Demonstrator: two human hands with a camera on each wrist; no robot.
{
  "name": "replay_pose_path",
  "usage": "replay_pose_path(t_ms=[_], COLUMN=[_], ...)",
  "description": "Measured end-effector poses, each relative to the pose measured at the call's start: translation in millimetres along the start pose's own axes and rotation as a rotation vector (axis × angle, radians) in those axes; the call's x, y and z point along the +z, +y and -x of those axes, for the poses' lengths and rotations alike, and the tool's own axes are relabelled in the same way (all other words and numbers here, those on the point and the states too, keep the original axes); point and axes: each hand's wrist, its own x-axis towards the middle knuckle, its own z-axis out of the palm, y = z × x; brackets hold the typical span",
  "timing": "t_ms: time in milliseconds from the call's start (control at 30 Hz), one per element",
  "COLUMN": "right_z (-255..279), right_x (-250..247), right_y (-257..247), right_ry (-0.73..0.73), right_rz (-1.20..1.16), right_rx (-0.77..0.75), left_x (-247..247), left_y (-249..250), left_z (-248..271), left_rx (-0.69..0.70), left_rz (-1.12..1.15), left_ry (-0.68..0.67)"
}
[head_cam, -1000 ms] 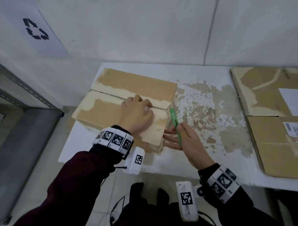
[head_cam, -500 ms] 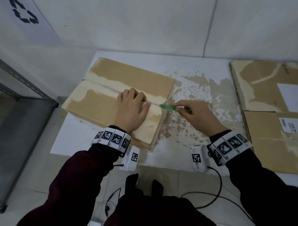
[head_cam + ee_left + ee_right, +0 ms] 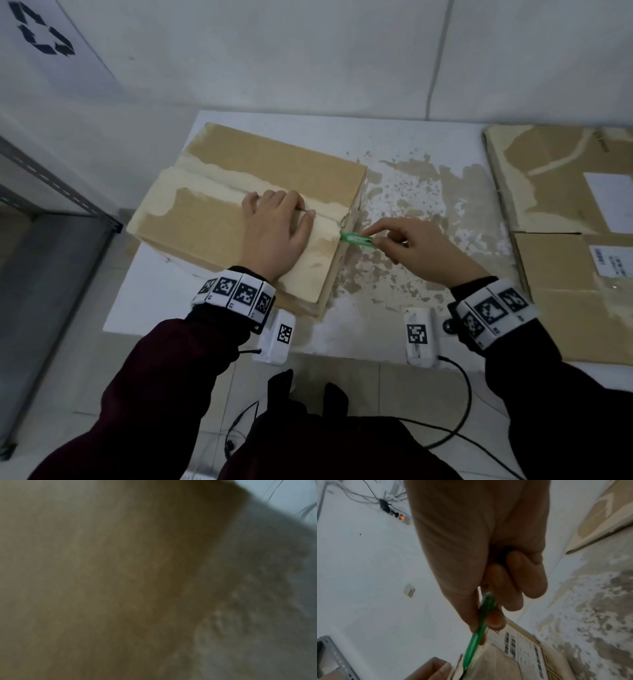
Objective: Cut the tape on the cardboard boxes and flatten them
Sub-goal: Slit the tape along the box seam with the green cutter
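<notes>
Sealed cardboard box (image 3: pixel 246 192) at centre left of the head view, on the white table (image 3: pixel 394 318), its right end near frame centre. Corrugated board, so probably light and stiff across the panels yet ready to fold along the flap creases once the tape (image 3: pixel 329 222) goes; likely to skid on the smooth tabletop under a sideways push, hence worth pinning from above. Best held flat on the near top flap, beside the centre seam and clear of the blade's path. Tape pale and ragged along the seam, thin and probably easy to slice.

Left hand (image 3: pixel 274 236) spread palm-down on the near flap just left of the box's right end, fingers straight and reaching to the seam, pressing rather than gripping anything. Left wrist view only a brown blur, telling nothing more.

Right hand (image 3: pixel 421 250) right of centre, pinched on a slim green cutter (image 3: pixel 356 239): thumb and forefinger clamped along its body, remaining fingers curled under, as the right wrist view shows (image 3: pixel 488 608). Cutter tip touching the box's right end at the seam, low in the wrist view beside the printed label (image 3: pixel 523 654). Blade itself too small to make out.

Flattened cardboard (image 3: pixel 565 212) at the right edge of the head view, well apart.
</notes>
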Motion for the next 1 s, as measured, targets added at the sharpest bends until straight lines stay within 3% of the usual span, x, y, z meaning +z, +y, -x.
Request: replay_pose_path(t_ms=[333, 467, 633, 900, 1000], right_z=[9.8, 9.4, 6.5, 1.8, 5.1], right_x=[3.9, 3.8, 10.5, 16.6, 9.8], right_y=[-2.3, -4.3, -10.4, -13.9, -4.2], right_ry=[0.208, 0.234, 0.310, 0.390, 0.444], right_rz=[0.398, 0.456, 0.507, 0.546, 0.551], right_rx=[-0.094, -0.115, -0.148, -0.117, -0.017], left_x=[0.0, -3.9, -2.5, -0.2, -2.0], left_y=[-2.8, -5.4, -6.7, -6.3, -5.0], left_z=[7.4, 7.6, 8.5, 5.8, 7.1], left_rx=[0.062, 0.087, 0.075, 0.062, 0.064], left_rz=[-0.030, 0.101, 0.122, 0.080, 0.079], left_ry=[0.068, 0.146, 0.121, 0.093, 0.088])
